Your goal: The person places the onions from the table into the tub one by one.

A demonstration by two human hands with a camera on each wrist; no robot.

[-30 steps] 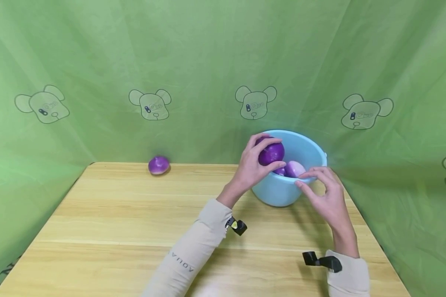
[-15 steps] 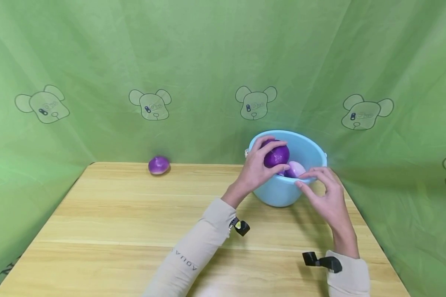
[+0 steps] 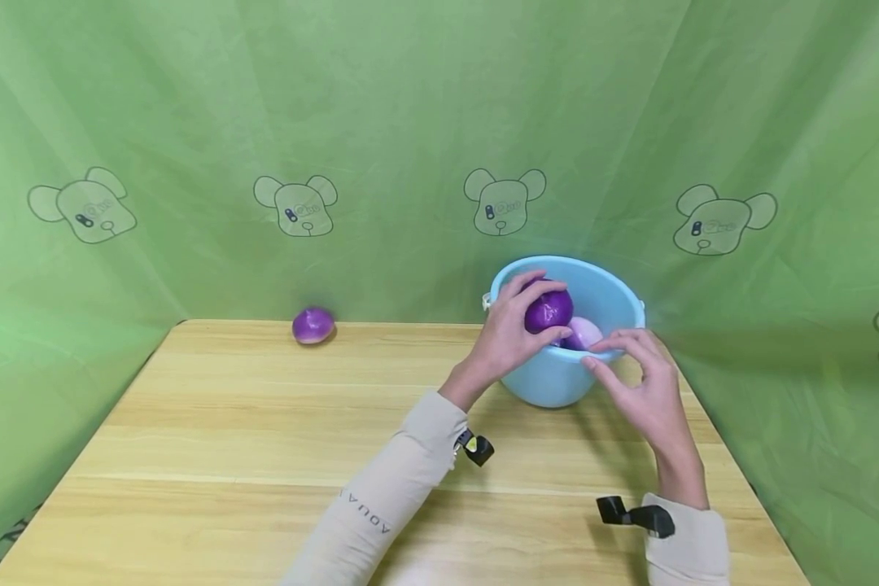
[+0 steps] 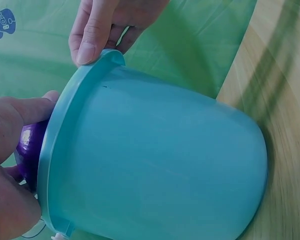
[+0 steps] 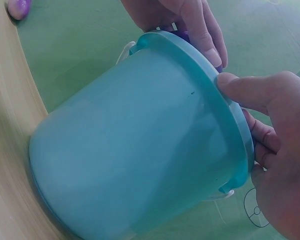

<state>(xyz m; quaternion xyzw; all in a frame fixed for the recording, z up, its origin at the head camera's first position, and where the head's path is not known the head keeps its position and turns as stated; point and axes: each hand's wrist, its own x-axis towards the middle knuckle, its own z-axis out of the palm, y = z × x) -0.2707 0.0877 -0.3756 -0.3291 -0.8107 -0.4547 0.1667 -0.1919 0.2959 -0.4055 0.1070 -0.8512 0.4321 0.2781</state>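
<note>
In the head view my left hand (image 3: 504,334) grips a glossy deep-purple onion (image 3: 551,311), low in the mouth of a light blue bucket (image 3: 549,381). The fingers lie over its top and the thumb is on the near side. Below it in the bucket rests a paler purple onion (image 3: 584,332); anything deeper is hidden. My right hand (image 3: 648,391) pinches the bucket's near right rim, thumb outside and fingers inside. Through the left wrist view, the held onion (image 4: 30,150) shows partly behind the rim. The bucket (image 5: 135,135) stands upright on the table in the right wrist view.
Another purple onion (image 3: 312,325) with a pale underside sits at the back left of the wooden table (image 3: 264,439). A green curtain (image 3: 395,122) with bear-head prints hangs behind and along both sides. The bucket stands near the back right edge.
My left hand has shifted slightly right and down with the onion, further into the bucket's mouth. My right hand and the bucket have stayed in place.
</note>
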